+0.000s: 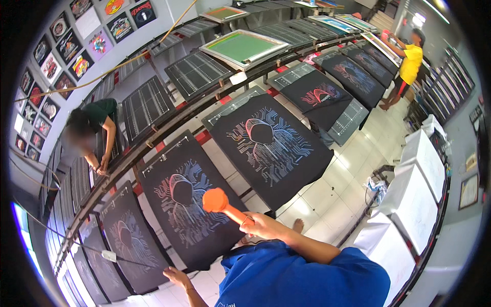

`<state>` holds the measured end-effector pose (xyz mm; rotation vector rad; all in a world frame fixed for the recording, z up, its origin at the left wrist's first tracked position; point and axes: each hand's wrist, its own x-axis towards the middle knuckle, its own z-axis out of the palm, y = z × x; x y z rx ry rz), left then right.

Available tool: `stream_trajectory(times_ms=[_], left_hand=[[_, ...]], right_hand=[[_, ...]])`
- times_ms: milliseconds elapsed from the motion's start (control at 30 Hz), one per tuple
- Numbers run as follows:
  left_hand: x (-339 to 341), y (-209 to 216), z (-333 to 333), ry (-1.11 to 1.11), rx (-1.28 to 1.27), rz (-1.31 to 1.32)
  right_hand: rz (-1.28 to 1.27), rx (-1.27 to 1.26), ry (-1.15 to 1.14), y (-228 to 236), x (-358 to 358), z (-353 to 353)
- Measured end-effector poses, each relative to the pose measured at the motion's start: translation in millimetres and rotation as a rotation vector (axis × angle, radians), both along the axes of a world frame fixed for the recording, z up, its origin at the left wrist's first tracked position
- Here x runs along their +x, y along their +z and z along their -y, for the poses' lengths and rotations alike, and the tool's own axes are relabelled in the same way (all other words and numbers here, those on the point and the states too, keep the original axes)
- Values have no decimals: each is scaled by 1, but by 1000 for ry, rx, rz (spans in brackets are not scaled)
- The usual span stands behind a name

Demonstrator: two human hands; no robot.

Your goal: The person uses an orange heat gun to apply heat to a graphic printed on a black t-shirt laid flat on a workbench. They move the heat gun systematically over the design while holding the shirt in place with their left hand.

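Observation:
My right hand (258, 225) is wrapped round the handle of an orange hand-held tool (216, 200) with a wide round head, shaped like a hair dryer. It is held above the lower right part of a black T-shirt (186, 204) printed with a hooded figure and circuit lines. Lower left, my left hand (176, 277) is closed at the end of a dark cord (135, 263), which has a white connector (108, 255) along it. That hand is beside the lower corner of another black printed T-shirt (128, 240). Farther right lies a larger-looking printed black T-shirt (268, 143).
Slanted print boards line a long dark rail (128, 156). A framed screen with green mesh (245, 47) rests beyond it. One person in dark green (97, 115) leans over boards at left; another in yellow (410, 61) stands far right. White-covered panels (404, 194) line the right side.

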<state>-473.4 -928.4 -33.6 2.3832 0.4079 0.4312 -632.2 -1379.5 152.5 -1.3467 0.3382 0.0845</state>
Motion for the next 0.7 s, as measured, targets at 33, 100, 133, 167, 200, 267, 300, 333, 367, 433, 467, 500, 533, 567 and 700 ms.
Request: stream_trajectory(times_ms=[33, 100, 133, 167, 200, 267, 300, 333, 367, 433, 467, 500, 533, 567, 700], left_hand=[[-18, 3, 30, -46, 20, 1], [-42, 19, 89, -90, 8, -53], [-54, 25, 113, -82, -30, -106], [-64, 15, 131, -126, 34, 8], [-70, 7, 149, -184, 98, 116], [-86, 25, 209, -224, -12, -21], [-92, 34, 236, -206, 24, -2], [-96, 40, 259, -193, 60, 16], [-95, 35, 268, -180, 44, 17], [-89, 26, 288, -141, 42, -10], [-86, 24, 296, -112, 23, -48], [-86, 24, 304, -65, 109, -55], [-84, 24, 316, -26, 189, -65], [-82, 26, 322, 2, 194, -87], [-84, 22, 342, 66, 257, -98]], right_hand=[[1, 99, -5, -6, -17, 24], [7, 235, -34, -26, -49, 67], [-13, 231, -35, -21, -61, 85], [-8, 268, -44, -22, -72, 102], [-7, 302, -67, -23, -84, 119], [-66, 275, -108, -24, -100, 157], [-76, 284, -128, -20, -103, 176], [-52, 312, -164, -31, -106, 195], [-49, 276, -173, -31, -105, 210], [-31, 212, -176, -33, -89, 243], [-19, 185, -176, -33, -80, 258], [-15, 218, -178, -31, -69, 271], [-4, 196, -180, -23, -58, 284], [-9, 174, -166, -17, -47, 299], [-27, 17, -146, 15, -6, 349]])
